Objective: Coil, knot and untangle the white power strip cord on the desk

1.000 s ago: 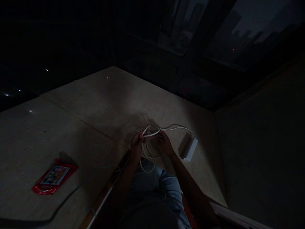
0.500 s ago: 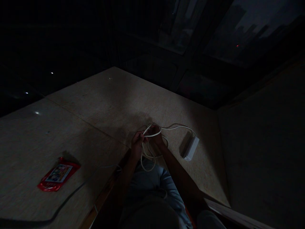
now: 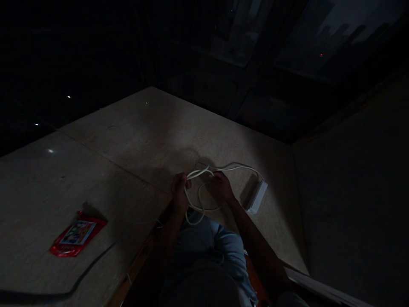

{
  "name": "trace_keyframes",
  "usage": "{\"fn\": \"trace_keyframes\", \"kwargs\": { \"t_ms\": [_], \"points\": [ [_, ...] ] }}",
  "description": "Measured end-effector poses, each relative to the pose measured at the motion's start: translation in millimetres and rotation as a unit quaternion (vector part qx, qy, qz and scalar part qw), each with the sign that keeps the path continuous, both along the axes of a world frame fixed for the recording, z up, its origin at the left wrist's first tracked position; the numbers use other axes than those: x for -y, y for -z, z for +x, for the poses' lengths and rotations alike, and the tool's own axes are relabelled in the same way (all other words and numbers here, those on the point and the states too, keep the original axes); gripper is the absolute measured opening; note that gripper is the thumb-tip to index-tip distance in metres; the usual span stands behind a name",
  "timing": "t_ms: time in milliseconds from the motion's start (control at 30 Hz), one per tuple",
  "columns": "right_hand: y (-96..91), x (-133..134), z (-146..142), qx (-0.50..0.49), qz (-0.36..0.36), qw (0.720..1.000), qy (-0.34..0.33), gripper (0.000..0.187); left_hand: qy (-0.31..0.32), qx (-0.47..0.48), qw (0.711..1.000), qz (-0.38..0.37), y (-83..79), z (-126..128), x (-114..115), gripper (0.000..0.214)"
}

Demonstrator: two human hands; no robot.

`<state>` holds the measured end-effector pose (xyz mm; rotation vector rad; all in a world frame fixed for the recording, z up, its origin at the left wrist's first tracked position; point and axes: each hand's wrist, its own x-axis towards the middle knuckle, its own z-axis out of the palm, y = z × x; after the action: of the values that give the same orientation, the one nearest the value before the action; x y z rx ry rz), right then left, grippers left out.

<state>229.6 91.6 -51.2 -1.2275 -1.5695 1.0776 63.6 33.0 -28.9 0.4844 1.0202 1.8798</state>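
Head view: nearest, a lap in blue trousers (image 3: 201, 238) is seen at the edge of a pale, mottled tabletop (image 3: 134, 132). Above the lap and that edge, one cable (image 3: 195, 173) is held up between two hands, which are kept apart. It is gripped in the closed fingers of the left hand (image 3: 180, 189) and pinched by the right hand (image 3: 222, 185). The cable is whitish, thin and smooth; it is bent into several overlapping loops, too dimly lit to be counted surely, with the lower ones hung toward the lap. Its far run is led rightward to one white, oblong block (image 3: 257, 197), laid on the tabletop. To the left, one shiny red packet (image 3: 78, 234) with a picture label and one dark cord (image 3: 96, 260) are seen. Farthest, dim buildings and one red light (image 3: 321, 54) are shown through window panes (image 3: 236, 42).
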Motion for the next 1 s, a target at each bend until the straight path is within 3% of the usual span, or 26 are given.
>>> {"fn": "trace_keyframes", "kwargs": {
  "t_ms": [100, 200, 367, 633, 767, 900, 1000],
  "points": [
    [-12.5, 19, 29, -0.007, -0.067, 0.998, -0.015, 0.032, -0.037, 0.044, 0.998, -0.006, 3.5, -2, -4, 0.035],
    [-24.5, 39, 56, -0.013, -0.142, 0.99, -0.009, 0.033, -0.028, 0.1, 0.994, -0.029, 7.1, -2, -7, 0.037],
    [-33.2, 63, 89, -0.011, -0.198, 0.979, 0.051, 0.037, 0.033, 0.175, 0.984, -0.013, 14.1, -2, -9, 0.034],
    [-34.1, 88, 139, -0.005, -0.249, 0.959, 0.136, 0.042, 0.047, 0.225, 0.973, -0.007, 17.5, -29, -15, 0.017],
    [-36.0, 99, 149, 0.003, -0.261, 0.956, 0.132, 0.038, -0.002, 0.252, 0.966, -0.057, 14.2, -35, -17, 0.011],
    [-38.2, 106, 145, 0.035, -0.262, 0.955, 0.137, 0.035, 0.005, 0.285, 0.953, -0.101, 16.1, -31, -19, 0.012],
    [-41.0, 112, 142, 0.028, -0.272, 0.954, 0.122, 0.037, 0.011, 0.276, 0.957, -0.086, 17.6, -29, -19, 0.018]
  ]
}}
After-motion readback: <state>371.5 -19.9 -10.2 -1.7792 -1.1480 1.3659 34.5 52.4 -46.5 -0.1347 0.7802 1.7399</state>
